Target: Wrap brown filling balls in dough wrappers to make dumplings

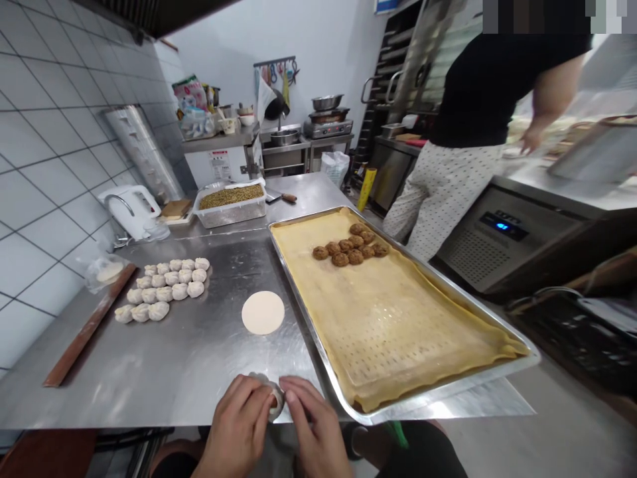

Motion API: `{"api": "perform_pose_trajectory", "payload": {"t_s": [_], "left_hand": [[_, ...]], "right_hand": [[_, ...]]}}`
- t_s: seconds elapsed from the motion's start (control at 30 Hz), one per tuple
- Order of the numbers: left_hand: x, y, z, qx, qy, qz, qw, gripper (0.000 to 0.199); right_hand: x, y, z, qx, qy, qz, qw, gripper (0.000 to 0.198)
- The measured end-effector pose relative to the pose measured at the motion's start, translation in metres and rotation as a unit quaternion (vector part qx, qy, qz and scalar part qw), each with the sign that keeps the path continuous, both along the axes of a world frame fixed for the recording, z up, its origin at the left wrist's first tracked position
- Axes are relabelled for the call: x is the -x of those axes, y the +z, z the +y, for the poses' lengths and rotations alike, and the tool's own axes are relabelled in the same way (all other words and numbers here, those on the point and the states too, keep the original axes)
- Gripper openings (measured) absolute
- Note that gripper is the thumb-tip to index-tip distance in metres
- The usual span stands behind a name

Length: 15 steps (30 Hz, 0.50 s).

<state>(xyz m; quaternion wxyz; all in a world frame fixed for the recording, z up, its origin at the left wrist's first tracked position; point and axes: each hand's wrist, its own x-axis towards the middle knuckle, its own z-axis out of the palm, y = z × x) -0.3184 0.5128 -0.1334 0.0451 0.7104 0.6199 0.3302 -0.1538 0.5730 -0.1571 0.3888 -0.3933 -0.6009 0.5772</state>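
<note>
At the near edge of the steel table, my left hand [239, 419] and my right hand [314, 423] are closed from either side around a small dough wrapper [275, 402]. Its rim is raised, and a bit of brown shows inside; my fingers hide most of it. Just beyond my hands, a flat round dough wrapper [263, 312] lies on the steel. To the right, a large metal tray [343, 398] lined with yellowish cloth holds several brown filling balls [355, 256] toward its far end. Rows of pale dough lumps [169, 279] sit at the left.
A long wooden stick [90, 326] lies at the left, beside a plastic bag [104, 272]. Farther back are a white kettle [132, 211], a tub of greenish-brown grainy filling [231, 199] and a wooden-handled scraper [283, 197]. A person in black [490, 86] stands beyond the tray.
</note>
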Motion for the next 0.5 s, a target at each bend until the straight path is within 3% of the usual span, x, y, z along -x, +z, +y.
{"api": "perform_pose_trajectory", "payload": {"t_s": [0.07,0.13,0.2,0.37,0.5], "left_hand": [[-0.005,0.008,-0.002,0.0,0.012,-0.073,0.997,0.019],[-0.009,0.016,-0.005,0.011,0.026,-0.142,0.99,0.017],[-0.01,0.023,-0.008,0.026,0.024,-0.178,0.983,0.017],[-0.004,0.031,-0.016,0.02,-0.042,-0.105,0.993,0.03],[-0.007,0.035,-0.024,-0.031,-0.064,-0.033,0.997,0.022]], "right_hand": [[0.003,0.002,-0.001,0.132,-0.012,0.058,0.989,0.047],[0.012,0.005,-0.005,0.268,0.013,0.131,0.954,0.058],[0.021,0.007,-0.01,0.341,0.033,0.176,0.923,0.063],[0.027,0.01,-0.021,0.338,0.006,0.175,0.925,0.061],[0.02,0.012,-0.022,0.347,0.089,0.19,0.914,0.058]]}}
